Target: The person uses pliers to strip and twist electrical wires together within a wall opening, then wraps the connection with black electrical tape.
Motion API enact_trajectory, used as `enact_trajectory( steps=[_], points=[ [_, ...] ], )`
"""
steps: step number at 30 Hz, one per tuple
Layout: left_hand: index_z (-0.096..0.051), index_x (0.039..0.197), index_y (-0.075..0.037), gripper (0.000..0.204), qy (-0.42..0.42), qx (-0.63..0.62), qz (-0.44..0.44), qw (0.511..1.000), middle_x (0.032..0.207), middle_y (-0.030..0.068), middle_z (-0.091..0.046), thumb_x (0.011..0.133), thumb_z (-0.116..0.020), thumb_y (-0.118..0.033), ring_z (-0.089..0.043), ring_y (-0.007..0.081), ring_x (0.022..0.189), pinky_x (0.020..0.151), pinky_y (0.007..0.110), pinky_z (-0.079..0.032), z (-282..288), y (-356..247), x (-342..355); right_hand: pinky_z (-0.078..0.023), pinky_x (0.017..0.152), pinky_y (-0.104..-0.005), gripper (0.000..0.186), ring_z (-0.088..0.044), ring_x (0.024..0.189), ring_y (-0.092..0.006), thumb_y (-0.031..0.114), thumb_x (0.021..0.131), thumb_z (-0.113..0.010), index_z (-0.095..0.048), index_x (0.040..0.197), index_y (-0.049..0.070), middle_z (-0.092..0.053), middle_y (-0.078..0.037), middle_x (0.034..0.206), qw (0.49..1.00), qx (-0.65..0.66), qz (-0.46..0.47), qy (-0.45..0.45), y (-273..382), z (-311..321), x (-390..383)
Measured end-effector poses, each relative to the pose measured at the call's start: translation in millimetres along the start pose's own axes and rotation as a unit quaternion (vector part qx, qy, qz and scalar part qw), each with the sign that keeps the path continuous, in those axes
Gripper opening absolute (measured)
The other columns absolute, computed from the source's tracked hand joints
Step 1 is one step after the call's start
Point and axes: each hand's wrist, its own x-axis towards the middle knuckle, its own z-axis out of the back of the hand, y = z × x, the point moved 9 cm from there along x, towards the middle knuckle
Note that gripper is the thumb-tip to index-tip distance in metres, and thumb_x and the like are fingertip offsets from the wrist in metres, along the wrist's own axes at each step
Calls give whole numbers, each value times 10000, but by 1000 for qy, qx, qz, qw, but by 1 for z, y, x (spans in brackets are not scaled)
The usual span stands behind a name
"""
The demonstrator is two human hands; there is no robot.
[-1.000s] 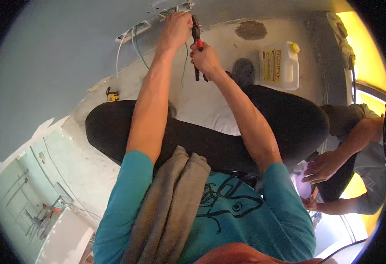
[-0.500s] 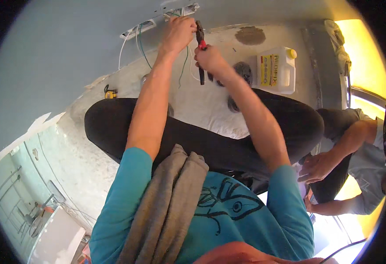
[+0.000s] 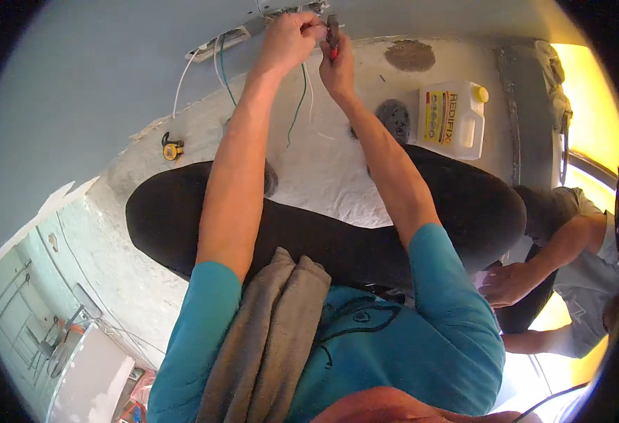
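Observation:
My left hand [image 3: 292, 44] is closed in a pinch just below the right wall box [image 3: 315, 8]. It seems to grip a wire whose pale tip [image 3: 342, 26] shows beyond the plier jaws. My right hand [image 3: 339, 70] is wrapped round a pair of pliers [image 3: 332, 29] with red on the handles. The jaws point up, right by my left fingertips; most of the handles are hidden in my palm. A green wire [image 3: 297, 113] and a white wire [image 3: 311, 92] hang below my left hand. More wires come out of the left wall box [image 3: 219, 44].
A yellow tape measure [image 3: 172, 148] lies on the floor at the left. To the right stands a white jug [image 3: 454, 120] with a yellow cap. My bent legs [image 3: 323, 233] flank the work area. At the far right sits another person [image 3: 570, 247].
Both hands have risen toward the wall box. The pliers have moved up, bringing their jaws level with my left fingertips. Their long handles, visible before, are now mostly covered by my right hand.

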Motion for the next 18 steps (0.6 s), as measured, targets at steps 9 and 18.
enact_trajectory(
  steps=[9,18],
  points=[
    [-679,887,-28,184,31,70,25,997,783,159,-676,812,-668,-195,-656,314,745,673,410,-497,-4,-4,-4,-488,737,-389,250,-610,805,-335,12,898,-579,-508,1137,13,-613,-182,908,998,-26,-32,56,11,14,-29],
    [-619,791,-53,49,-42,198,-153,967,797,147,-658,754,-648,-39,-617,362,825,827,447,-429,-14,-27,-23,-490,534,-291,181,-646,644,-195,202,976,-527,-576,995,29,-675,-89,804,836,114,-465,268,32,23,-66]
  ],
)
